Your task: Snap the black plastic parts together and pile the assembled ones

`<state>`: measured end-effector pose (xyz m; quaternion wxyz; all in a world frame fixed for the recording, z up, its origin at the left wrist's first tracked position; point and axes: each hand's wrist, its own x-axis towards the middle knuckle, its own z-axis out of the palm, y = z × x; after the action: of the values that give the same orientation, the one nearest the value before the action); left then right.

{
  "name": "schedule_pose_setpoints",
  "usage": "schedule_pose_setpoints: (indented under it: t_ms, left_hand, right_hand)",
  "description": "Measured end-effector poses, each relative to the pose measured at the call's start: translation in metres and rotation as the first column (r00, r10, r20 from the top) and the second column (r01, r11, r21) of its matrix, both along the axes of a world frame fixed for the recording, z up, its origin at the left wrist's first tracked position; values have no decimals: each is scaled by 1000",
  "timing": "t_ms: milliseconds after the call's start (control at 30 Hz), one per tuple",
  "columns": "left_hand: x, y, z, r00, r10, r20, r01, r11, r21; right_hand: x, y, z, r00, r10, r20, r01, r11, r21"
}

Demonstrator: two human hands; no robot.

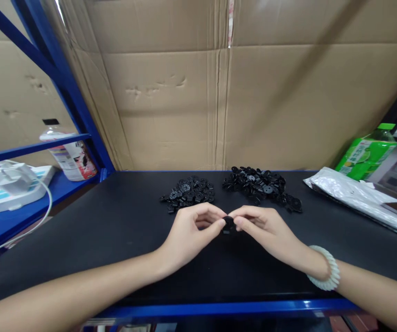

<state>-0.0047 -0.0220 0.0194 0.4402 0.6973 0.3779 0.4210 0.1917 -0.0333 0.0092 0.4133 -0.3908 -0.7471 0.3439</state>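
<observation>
Between my two hands, just above the black tabletop, is a small round black plastic part (228, 225). My left hand (197, 229) pinches its left edge between thumb and fingers. On the other edge, the thumb and fingertips of my right hand (266, 229) are closed as well. Fingertips cover parts of its rim, so its exact kind cannot be made out. Beyond my left hand lies a pile of black perforated disc-like parts (193, 190). A second heap of black plastic parts (259, 184), with flat discs among them, lies beyond my right hand.
The black table (122, 235) has a blue front edge. On the blue shelf at left are a white power strip (15, 191) with a cable and a bottle (69, 154). A silvery plastic bag (361, 200) and a green-labelled bottle (366, 152) are at right. Cardboard (171, 106) stands behind.
</observation>
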Motion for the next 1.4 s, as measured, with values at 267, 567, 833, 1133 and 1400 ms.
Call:
schedule_pose_setpoints:
  t_ms: [267, 567, 833, 1133, 1400]
  left_hand:
    - [-47, 68, 11, 889, 423, -175, -276, 801, 531]
    - [-26, 48, 0, 884, 316, -344, 34, 692, 721]
    - [-8, 13, 1, 921, 110, -375, 195, 702, 685]
    - [3, 6, 0, 994, -85, -62, 74, 983, -168]
    - [4, -1, -2, 992, -39, 116, 78, 930, -358]
  right_hand:
    - [53, 23, 39, 948, -312, -55, 317, 933, 172]
    - [145, 41, 68, 679, -597, 428, 511, 802, 309]
    - [144, 51, 50, 478, -347, 807, 320, 924, 209]
    - [62, 20, 43, 832, -291, 472, 45, 884, 466]
    - [10, -3, 13, 916, 51, 399, -187, 932, 310]
